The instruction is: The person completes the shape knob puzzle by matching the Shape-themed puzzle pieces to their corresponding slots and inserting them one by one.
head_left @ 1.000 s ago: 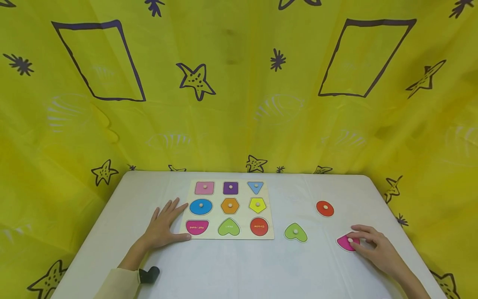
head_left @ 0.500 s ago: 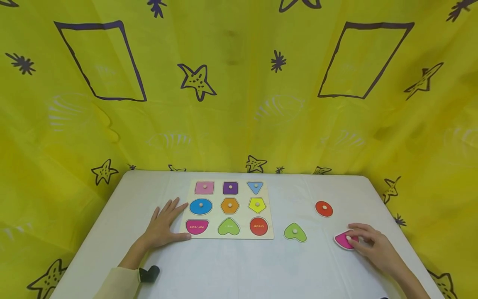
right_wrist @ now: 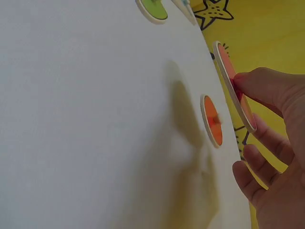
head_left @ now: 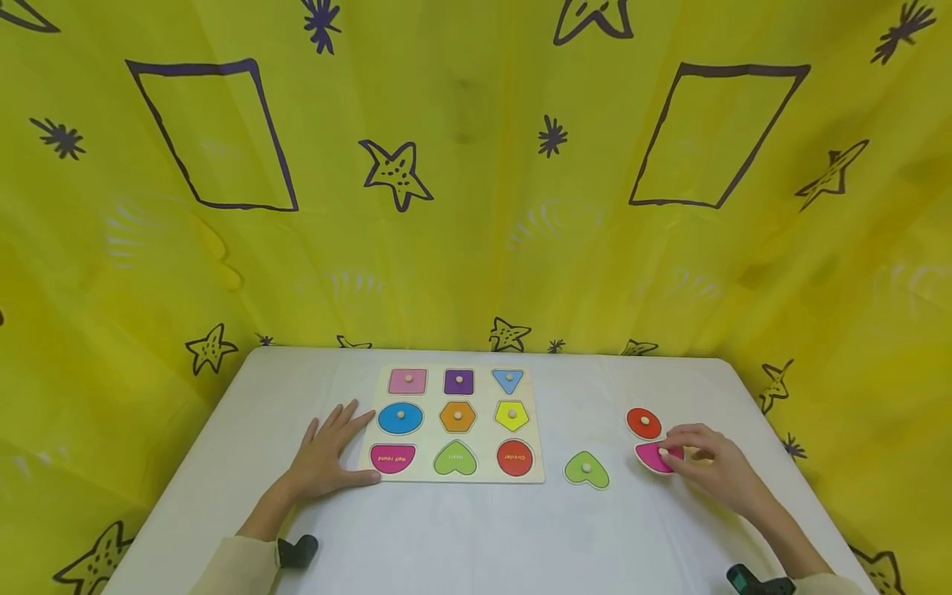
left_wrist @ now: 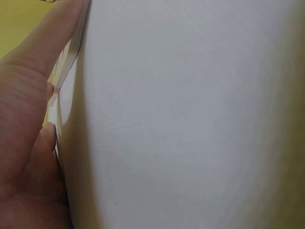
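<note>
- While pinching pink half-round piece (head_left: 650,456) by its knob (head_left: 664,452) between narrowed fingers (head_left: 688,430) of right hand (head_left: 716,468), holding it raised off white desk (head_left: 446,537), close to red circle piece (head_left: 636,423).
- Touching left edge of puzzle board (head_left: 484,398) with wide-spread fingers of left hand (head_left: 325,464).
- Note green heart piece (head_left: 586,478) lying between pink half-round piece and puzzle board.
- Count six knobbed pieces (head_left: 467,418) seated in puzzle board.

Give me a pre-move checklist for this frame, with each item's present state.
1. Right hand pinching the pink half-round piece: ok.
2. That piece off the table: ok.
3. Half-round recess unfilled: ok, its label shows.
4. Left hand touching the board: ok.
5. Piece turned to match the recess exactly: cannot tell.
6. Green heart piece and red circle piece seated: not ok, both on the table.
</note>
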Available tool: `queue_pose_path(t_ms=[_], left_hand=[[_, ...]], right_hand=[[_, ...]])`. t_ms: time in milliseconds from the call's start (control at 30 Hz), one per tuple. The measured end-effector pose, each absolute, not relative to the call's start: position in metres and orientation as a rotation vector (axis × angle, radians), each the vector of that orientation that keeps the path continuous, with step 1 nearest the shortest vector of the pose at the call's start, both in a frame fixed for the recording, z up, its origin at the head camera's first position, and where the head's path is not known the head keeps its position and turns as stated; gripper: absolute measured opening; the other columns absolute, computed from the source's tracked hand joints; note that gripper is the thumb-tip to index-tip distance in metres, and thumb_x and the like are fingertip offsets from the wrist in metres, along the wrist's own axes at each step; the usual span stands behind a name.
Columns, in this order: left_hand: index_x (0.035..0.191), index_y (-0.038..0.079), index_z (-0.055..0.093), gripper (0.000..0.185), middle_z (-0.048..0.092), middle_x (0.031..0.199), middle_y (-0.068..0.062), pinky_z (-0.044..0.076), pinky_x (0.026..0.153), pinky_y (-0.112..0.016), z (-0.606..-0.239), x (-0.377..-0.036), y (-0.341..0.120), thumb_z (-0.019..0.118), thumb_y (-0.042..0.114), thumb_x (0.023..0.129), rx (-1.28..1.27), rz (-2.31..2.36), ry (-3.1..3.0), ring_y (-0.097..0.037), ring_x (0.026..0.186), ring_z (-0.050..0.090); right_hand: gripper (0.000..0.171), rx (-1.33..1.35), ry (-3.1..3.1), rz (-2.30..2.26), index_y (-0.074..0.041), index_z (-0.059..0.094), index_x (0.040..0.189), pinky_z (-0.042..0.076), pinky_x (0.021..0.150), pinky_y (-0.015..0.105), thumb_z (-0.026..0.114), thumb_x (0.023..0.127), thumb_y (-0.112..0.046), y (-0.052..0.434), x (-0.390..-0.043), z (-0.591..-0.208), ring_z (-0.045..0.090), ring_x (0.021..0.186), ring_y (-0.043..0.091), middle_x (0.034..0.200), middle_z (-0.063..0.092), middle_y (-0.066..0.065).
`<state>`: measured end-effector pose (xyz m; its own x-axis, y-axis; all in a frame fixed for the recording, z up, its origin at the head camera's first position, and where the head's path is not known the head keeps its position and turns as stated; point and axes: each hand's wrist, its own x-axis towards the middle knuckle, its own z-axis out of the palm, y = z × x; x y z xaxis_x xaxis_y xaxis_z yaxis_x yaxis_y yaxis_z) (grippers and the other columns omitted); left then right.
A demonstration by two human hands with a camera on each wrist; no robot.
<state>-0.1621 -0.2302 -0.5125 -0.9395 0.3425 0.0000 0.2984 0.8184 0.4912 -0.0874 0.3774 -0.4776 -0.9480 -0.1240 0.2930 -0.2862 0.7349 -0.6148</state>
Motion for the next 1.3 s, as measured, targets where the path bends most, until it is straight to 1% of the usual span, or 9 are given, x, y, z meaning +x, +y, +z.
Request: queue_pose_path(t_ms=[167, 400, 600, 767, 1000, 1300], left_hand=[[0.158, 0.017, 0.043, 0.104, 0.026, 0.166, -0.021, -0.001, 0.118, -0.073, -0.515, -0.162, -0.23, 0.081, 0.064, 0.073, 0.519, 0.759, 2.918, -0.048, 0.154, 0.013], [0.157, 0.017, 0.043, 0.103, 0.026, 0.166, -0.021, 0.0, 0.118, -0.073, -0.515, -0.162, -0.23, 0.081, 0.064, 0.073, 0.524, 0.753, 2.923, -0.047, 0.154, 0.013], [0.157, 0.017, 0.043, 0.104, 0.026, 0.167, -0.021, 0.0, 0.118, -0.073, -0.515, -0.162, -0.229, 0.081, 0.064, 0.073, 0.517, 0.755, 2.918, -0.047, 0.154, 0.013], [0.157, 0.017, 0.043, 0.104, 0.026, 0.166, -0.021, 0.001, 0.118, -0.073, -0.514, -0.161, -0.229, 0.081, 0.064, 0.073, 0.516, 0.749, 2.925, -0.048, 0.153, 0.013], [0.157, 0.016, 0.043, 0.104, 0.027, 0.166, -0.022, 0.001, 0.118, -0.074, -0.515, -0.16, -0.23, 0.081, 0.064, 0.073, 0.511, 0.751, 2.925, -0.048, 0.153, 0.013], [0.157, 0.018, 0.043, 0.104, 0.027, 0.166, -0.021, 0.002, 0.117, -0.074, -0.516, -0.162, -0.23, 0.081, 0.065, 0.073, 0.515, 0.731, 2.935, -0.048, 0.153, 0.014]], right_hand=[[0.02, 0.36, -2.717, 1.034, -0.018, 0.08, 0.1, 0.056, 0.073, 0.026, 0.085, 0.084, -0.009, 0.359, -0.102, -0.471, 0.051, 0.099, -0.004, 0.108, 0.069, 0.006], [0.015, 0.412, -2.719, 1.071, -0.019, 0.08, 0.099, 0.056, 0.077, 0.029, 0.084, 0.086, -0.012, 0.329, -0.126, -0.467, 0.055, 0.097, 0.012, 0.105, 0.067, -0.001], [0.014, 0.455, -2.733, 1.119, -0.018, 0.08, 0.098, 0.056, 0.079, 0.036, 0.084, 0.086, -0.013, 0.302, -0.144, -0.466, 0.056, 0.098, 0.018, 0.104, 0.067, -0.001], [0.011, 0.434, -2.745, 1.213, -0.016, 0.081, 0.098, 0.055, 0.081, 0.037, 0.084, 0.087, -0.016, 0.281, -0.156, -0.467, 0.057, 0.101, 0.023, 0.103, 0.066, 0.001], [0.011, 0.399, -2.762, 1.306, -0.017, 0.081, 0.099, 0.055, 0.085, 0.041, 0.083, 0.088, -0.019, 0.251, -0.168, -0.466, 0.057, 0.105, 0.025, 0.106, 0.065, 0.002], [0.012, 0.44, -2.734, 1.329, -0.017, 0.081, 0.098, 0.054, 0.087, 0.043, 0.085, 0.086, -0.02, 0.217, -0.18, -0.471, 0.054, 0.107, 0.024, 0.107, 0.064, 0.001]])
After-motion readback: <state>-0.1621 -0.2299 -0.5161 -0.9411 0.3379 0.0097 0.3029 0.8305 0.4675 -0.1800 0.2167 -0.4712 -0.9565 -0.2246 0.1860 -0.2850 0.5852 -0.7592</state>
